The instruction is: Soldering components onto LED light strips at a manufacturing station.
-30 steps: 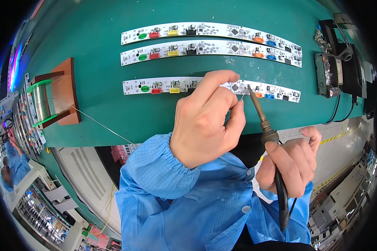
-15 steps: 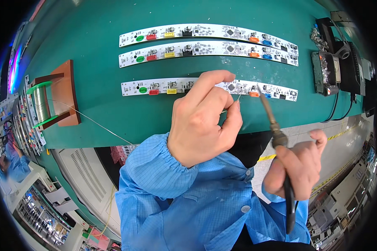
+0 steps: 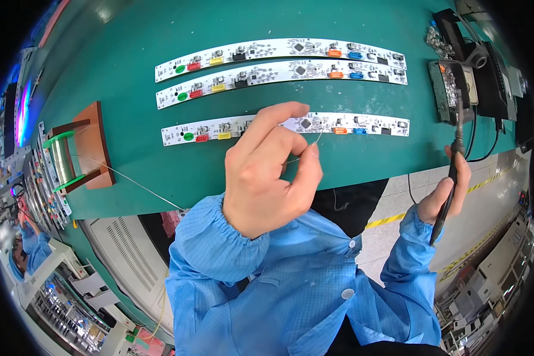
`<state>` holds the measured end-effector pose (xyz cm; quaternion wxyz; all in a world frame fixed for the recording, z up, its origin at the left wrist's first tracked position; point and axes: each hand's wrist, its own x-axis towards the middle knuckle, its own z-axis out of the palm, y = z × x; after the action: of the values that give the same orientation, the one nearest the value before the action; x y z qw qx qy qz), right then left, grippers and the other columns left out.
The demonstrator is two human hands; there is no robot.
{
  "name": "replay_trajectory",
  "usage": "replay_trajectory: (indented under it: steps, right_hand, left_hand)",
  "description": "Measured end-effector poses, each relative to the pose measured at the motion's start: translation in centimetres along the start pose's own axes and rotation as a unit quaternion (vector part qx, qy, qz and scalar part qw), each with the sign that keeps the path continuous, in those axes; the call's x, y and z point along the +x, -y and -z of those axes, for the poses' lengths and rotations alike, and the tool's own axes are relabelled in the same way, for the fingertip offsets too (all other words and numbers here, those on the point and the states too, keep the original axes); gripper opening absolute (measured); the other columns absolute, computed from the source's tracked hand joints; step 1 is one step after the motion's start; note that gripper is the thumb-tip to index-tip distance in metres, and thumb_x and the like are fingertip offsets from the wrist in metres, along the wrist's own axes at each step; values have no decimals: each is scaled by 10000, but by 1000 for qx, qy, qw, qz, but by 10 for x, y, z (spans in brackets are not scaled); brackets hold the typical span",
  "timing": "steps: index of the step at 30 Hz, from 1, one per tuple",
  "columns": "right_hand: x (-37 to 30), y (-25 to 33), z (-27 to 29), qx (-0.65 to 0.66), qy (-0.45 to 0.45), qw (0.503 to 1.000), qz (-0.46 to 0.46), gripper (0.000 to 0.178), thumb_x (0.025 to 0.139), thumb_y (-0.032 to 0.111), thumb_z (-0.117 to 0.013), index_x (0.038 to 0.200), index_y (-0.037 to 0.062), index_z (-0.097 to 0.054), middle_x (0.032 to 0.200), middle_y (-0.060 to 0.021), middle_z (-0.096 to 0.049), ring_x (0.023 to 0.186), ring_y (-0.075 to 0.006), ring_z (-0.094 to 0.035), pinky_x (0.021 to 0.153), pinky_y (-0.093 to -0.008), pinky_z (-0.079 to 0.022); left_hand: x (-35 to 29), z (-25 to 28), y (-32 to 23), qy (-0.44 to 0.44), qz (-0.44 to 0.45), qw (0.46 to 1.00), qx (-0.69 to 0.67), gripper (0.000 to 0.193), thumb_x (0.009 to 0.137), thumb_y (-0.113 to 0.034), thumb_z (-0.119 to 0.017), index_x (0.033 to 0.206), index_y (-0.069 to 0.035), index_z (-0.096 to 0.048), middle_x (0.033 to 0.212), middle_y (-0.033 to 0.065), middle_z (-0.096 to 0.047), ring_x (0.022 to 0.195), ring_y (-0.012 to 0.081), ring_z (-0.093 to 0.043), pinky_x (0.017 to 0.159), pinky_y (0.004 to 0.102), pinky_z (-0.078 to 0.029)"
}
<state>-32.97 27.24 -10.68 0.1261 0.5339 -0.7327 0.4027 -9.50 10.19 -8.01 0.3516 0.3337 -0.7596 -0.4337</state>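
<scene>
In my left hand a thin solder wire is pinched between thumb and fingers, its short end showing past the fingertips. That hand hovers over the near edge of the closest long white circuit board and hides part of its middle. My right hand, off the table's front edge at the right, grips a soldering iron by its dark handle. The iron points away from me, its tip at the small open metal box holding silvery scraps. Whether the tip touches the box, I cannot tell.
Two similar boards lie farther back on the green table. A solder spool sits on a brown stand at left, its wire running toward my left sleeve. A black soldering station and cables stand at right.
My right hand has swung the soldering iron rightward and away from the near board, to the metal box. The left hand still holds the solder wire; the whole view has shifted slightly.
</scene>
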Motion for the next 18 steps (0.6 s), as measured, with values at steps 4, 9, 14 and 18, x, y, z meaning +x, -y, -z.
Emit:
replay_trajectory:
  steps: [4,9,14,18]
  right_hand:
    - [-1,1,-2,30,-55,997,-48,378,888,208,-491,1119,-87,-545,1069,-230,-568,968,-316,-578,879,-400,-434]
    - [7,-5,3,-22,-28,998,-50,354,879,171,-484,1121,-79,-545,1008,-223,-584,933,-302,-586,869,-405,-435]
    - [31,6,19,362,-24,912,-194,345,837,196,-531,1058,-67,-564,930,-194,-576,665,-199,-541,639,-300,-436]
    - [74,5,23,419,155,855,-261,305,740,192,-612,940,-38,-593,856,-120,-573,612,-146,-526,539,-245,-410]
  left_hand:
    - [-1,-1,-6,-21,6,1000,-3,111,714,63,-621,662,22,-532,993,157,-631,443,7,-391,387,171,-290]
    - [-8,-9,-23,-17,1,1000,-2,159,657,73,-691,752,-3,-589,772,118,-626,577,220,-604,481,282,-472]
    - [1,-29,-29,-18,-87,996,13,131,671,87,-652,767,14,-600,835,148,-626,652,185,-612,550,255,-477]
    - [9,-46,-23,-16,-63,997,32,125,659,81,-640,736,5,-577,874,165,-634,666,195,-624,541,258,-479]
